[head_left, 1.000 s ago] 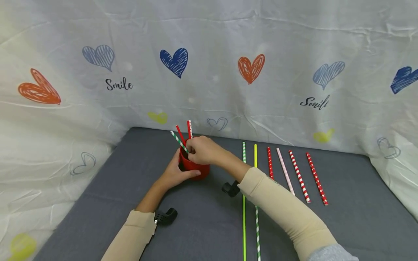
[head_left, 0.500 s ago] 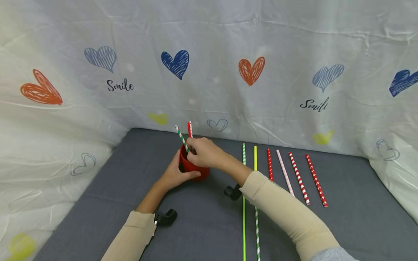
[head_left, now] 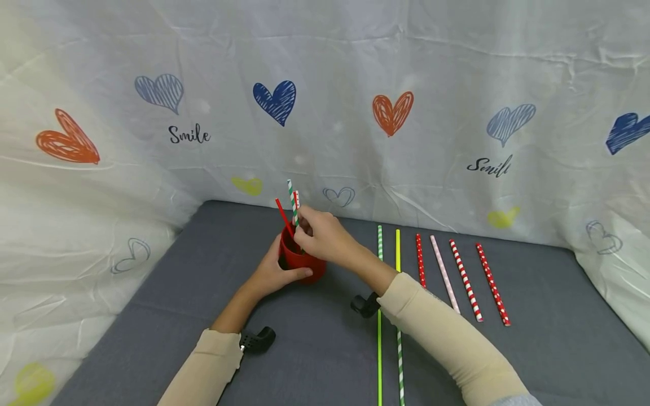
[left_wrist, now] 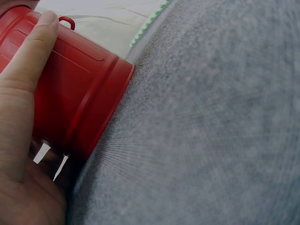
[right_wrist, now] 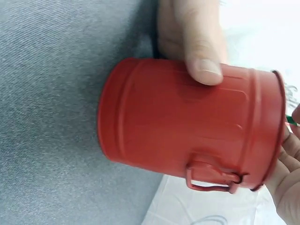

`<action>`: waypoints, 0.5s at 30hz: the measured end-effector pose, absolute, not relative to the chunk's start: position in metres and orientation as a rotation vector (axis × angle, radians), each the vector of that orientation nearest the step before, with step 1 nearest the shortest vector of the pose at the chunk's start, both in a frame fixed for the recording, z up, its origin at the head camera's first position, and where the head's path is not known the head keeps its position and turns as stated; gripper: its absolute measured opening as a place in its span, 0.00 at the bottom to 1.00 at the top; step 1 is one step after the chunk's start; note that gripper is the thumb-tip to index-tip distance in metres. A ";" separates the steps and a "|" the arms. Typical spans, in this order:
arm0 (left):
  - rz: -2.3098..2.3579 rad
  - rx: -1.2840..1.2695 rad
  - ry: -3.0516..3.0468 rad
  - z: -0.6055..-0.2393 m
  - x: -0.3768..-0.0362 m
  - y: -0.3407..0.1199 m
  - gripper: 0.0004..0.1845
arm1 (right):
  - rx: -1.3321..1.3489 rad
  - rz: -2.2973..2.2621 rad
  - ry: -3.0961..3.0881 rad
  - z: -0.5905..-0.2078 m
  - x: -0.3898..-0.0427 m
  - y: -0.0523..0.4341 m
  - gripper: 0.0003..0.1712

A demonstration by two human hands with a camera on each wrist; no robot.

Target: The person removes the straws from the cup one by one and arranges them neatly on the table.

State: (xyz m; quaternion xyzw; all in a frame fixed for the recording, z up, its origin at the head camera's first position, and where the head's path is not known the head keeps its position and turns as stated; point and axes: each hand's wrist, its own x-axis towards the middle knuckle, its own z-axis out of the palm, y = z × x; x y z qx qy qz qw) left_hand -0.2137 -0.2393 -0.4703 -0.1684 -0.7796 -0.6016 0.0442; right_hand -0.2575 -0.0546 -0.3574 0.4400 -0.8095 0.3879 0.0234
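A red metal pail (head_left: 317, 268) with a small wire handle (right_wrist: 211, 180) stands on the cloth. My left hand (head_left: 271, 272) grips its side, the thumb (left_wrist: 35, 56) lying across the front wall. Over the rim, my right hand (head_left: 325, 234) pinches a green-and-white striped straw (head_left: 291, 194) near its lower part; the straw stands almost upright, its bottom end out of sight. A red straw (head_left: 282, 212) leans left out of the pail. Beside the striped one, a white straw with dark dots (head_left: 297, 198) sticks up, partly covered.
Right of the pail lie several paper straws: green-striped (head_left: 380, 241), yellow (head_left: 398, 248), red dotted (head_left: 420, 259), pink (head_left: 444, 273), red-striped (head_left: 466, 280) and another red dotted one (head_left: 492, 285). My right forearm covers parts of some. A white printed curtain (head_left: 335, 141) rises behind the grey cloth (head_left: 315, 349).
The green-striped straw has swung from leaning left to nearly upright and shifted right in my right hand, which has risen slightly. My left hand has stayed on the pail.
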 end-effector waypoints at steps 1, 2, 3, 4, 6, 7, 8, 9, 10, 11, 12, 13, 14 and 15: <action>-1.834 -0.503 -2.389 -0.471 -0.214 -0.240 0.51 | 1.354 1.221 -2.503 -0.356 -0.258 -0.054 0.02; -1.833 -0.486 -2.396 -0.472 -0.214 -0.240 0.51 | 1.342 1.234 -2.501 -0.355 -0.258 -0.052 0.02; -1.832 -0.474 -2.402 -0.473 -0.214 -0.240 0.51 | 1.329 1.251 -2.500 -0.354 -0.259 -0.051 0.02; -1.830 -0.463 -2.405 -0.473 -0.214 -0.240 0.51 | 1.317 1.269 -2.496 -0.353 -0.260 -0.050 0.02; -1.829 -0.463 -2.403 -0.472 -0.213 -0.240 0.52 | 1.290 1.311 -2.491 -0.350 -0.261 -0.047 0.02; -1.823 -0.465 -2.402 -0.472 -0.213 -0.240 0.52 | 1.281 1.330 -2.484 -0.348 -0.261 -0.045 0.02; -1.820 -0.469 -2.399 -0.472 -0.213 -0.240 0.52 | 1.270 1.352 -2.478 -0.346 -0.262 -0.043 0.03; -1.815 -0.473 -2.398 -0.472 -0.213 -0.240 0.52 | 1.265 1.381 -2.468 -0.344 -0.262 -0.042 0.03; -1.814 -0.475 -2.397 -0.472 -0.212 -0.240 0.52 | 1.265 1.410 -2.457 -0.343 -0.263 -0.040 0.04; -1.814 -0.481 -2.394 -0.472 -0.212 -0.240 0.52 | 1.265 1.440 -2.443 -0.341 -0.263 -0.039 0.05; -1.812 -0.484 -2.393 -0.472 -0.212 -0.240 0.52 | 1.264 1.463 -2.431 -0.339 -0.263 -0.037 0.05; -1.809 -0.492 -2.389 -0.472 -0.212 -0.240 0.52 | 1.269 1.491 -2.416 -0.337 -0.263 -0.035 0.05; -1.809 -0.501 -2.384 -0.472 -0.212 -0.240 0.52 | 1.270 1.515 -2.402 -0.336 -0.263 -0.034 0.06; -1.811 -0.509 -2.378 -0.473 -0.213 -0.240 0.52 | 1.271 1.529 -2.387 -0.334 -0.263 -0.032 0.05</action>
